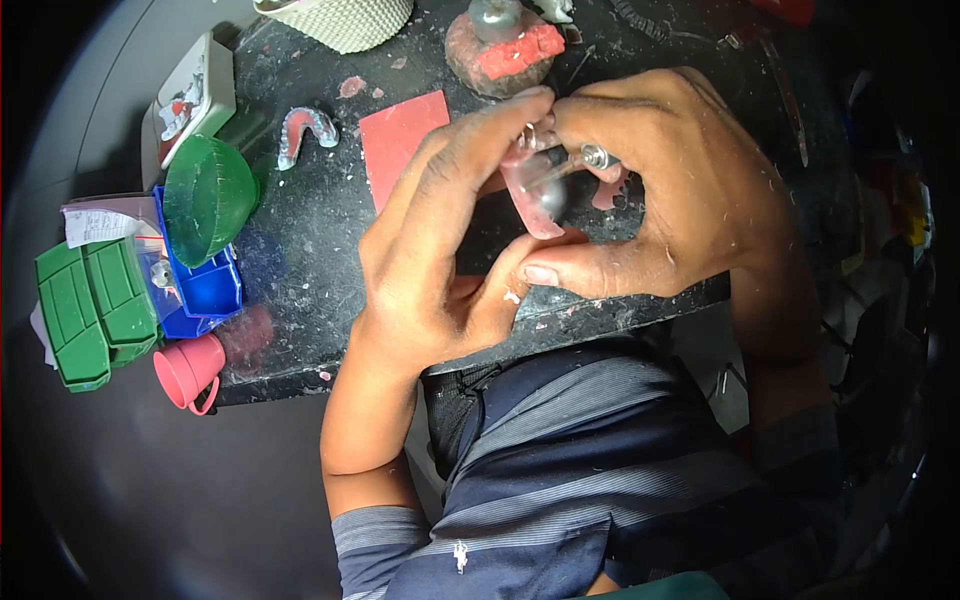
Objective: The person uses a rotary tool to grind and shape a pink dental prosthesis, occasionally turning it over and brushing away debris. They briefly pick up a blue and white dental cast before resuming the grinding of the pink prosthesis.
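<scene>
Near the table's front, my left hand is closed on a pink denture piece, with its fingertips along the upper end and its thumb near the lower end. My right hand grips a rotary handpiece, whose metal tip points left at the piece; a blurred grey round shape shows beside it. The right thumb meets the left thumb below the piece. Most of the handpiece is hidden by the right hand.
Behind the hands lie a pink wax sheet, a denture and a burner with red wax. On the left are a green bowl, blue bin, green bins, pink cup and white tray.
</scene>
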`<state>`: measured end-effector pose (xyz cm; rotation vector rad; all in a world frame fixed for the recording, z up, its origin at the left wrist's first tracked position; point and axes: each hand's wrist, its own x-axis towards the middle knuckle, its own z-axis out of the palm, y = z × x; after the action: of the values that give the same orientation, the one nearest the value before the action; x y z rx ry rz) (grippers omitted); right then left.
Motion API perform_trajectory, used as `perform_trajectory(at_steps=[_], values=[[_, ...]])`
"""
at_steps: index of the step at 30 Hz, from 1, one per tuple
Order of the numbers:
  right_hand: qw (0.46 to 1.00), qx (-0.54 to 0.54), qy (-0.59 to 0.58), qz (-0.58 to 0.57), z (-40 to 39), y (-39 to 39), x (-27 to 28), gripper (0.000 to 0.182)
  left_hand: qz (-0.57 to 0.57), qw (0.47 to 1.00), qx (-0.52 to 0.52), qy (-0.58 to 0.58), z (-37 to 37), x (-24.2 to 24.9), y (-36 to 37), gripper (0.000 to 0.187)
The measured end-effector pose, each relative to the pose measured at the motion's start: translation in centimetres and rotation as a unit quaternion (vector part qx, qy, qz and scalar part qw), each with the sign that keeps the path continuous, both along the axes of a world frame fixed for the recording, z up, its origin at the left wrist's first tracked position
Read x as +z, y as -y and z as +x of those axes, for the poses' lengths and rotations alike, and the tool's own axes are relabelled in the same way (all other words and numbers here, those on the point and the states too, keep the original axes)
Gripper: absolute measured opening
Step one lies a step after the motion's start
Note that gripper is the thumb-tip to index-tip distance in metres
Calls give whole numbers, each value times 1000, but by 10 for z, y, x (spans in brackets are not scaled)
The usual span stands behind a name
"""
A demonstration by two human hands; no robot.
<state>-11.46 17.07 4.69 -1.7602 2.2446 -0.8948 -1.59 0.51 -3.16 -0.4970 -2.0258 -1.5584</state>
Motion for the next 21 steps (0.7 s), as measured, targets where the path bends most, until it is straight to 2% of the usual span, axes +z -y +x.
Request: perform_trajectory(at_steps=[1, 2, 8, 10, 11, 13, 14, 15, 16, 17, 18, 21], values=[[1000, -1, 13, -19, -1, -1, -3, 54, -1, 1000, -2, -2, 0, 0, 1, 57], [999, 0, 21, -30, -1, -1, -5, 55, -72, 995, -64, -1, 0, -4, 13, 71], [998, -4, 49, -38, -3, -7, -15, 61, -73, 995, -56, 30, 1, -2, 15, 71], [990, -83, 104, 43, 2, -7, -23, 53, -74, 995, -64, 34, 0, -1, 14, 69], [990, -83, 105, 43, 7, -10, -23, 53, -43, 997, -54, 32, 0, 0, 11, 68], [978, -177, 93, -66, 18, -19, -21, 43, -13, 998, -44, 32, 1, 2, 6, 67], [987, -131, 75, -61, 14, -24, -12, 38, 7, 998, -40, 48, 2, 6, 5, 69], [987, -130, 76, -61, 12, -22, -10, 38, 28, 997, -36, 65, 3, 7, 3, 71], [958, -163, 222, -76, 10, -18, -9, 41, 80, 994, -32, 68, 4, 4, 1, 75], [908, -191, 362, -88, 4, -16, -8, 44, 156, 982, -17, 110, 6, 9, -4, 78], [941, 41, 328, -75, -30, -26, -11, 19, 181, 977, -26, 108, 5, 12, -5, 79], [945, -8, 320, -69, -19, -24, -5, 16, 218, 969, -45, 108, 4, 18, -3, 81]])
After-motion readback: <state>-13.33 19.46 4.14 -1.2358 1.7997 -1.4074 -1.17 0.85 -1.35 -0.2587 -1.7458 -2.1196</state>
